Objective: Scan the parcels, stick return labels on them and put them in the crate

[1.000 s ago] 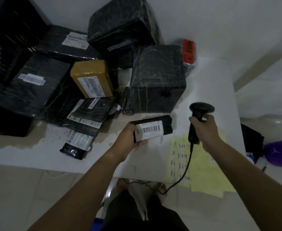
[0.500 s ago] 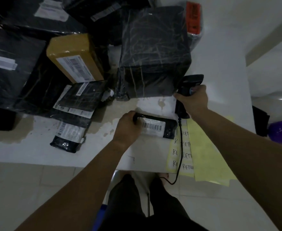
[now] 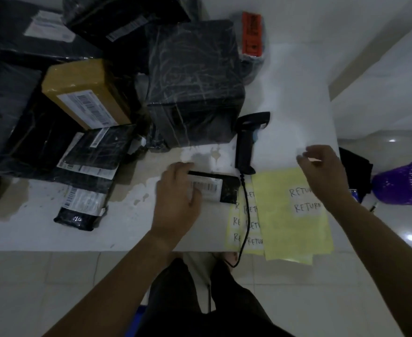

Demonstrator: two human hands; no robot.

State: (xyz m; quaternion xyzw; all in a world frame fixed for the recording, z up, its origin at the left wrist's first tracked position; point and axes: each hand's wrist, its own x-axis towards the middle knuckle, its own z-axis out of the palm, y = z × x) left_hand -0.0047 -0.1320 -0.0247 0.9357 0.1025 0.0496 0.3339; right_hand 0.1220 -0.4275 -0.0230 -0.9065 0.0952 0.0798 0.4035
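A small black parcel with a white barcode label lies on the white table near its front edge. My left hand grips the parcel's left end, thumb across the label. The black corded scanner lies on the table just behind the parcel, with no hand on it. Yellow sheets carrying white "RETURN" labels lie to the right. My right hand hovers over them and pinches a small white label, which is blurred.
Black-wrapped parcels fill the table's back left, with a big black box in the middle, a tan parcel and flat black mailers. An orange packet stands by the wall. A purple mesh basket sits on the floor at right.
The parcel went down from the air onto the table. My right hand laid the scanner down, let go of it, and moved right over the yellow sheets, where it now pinches a label.
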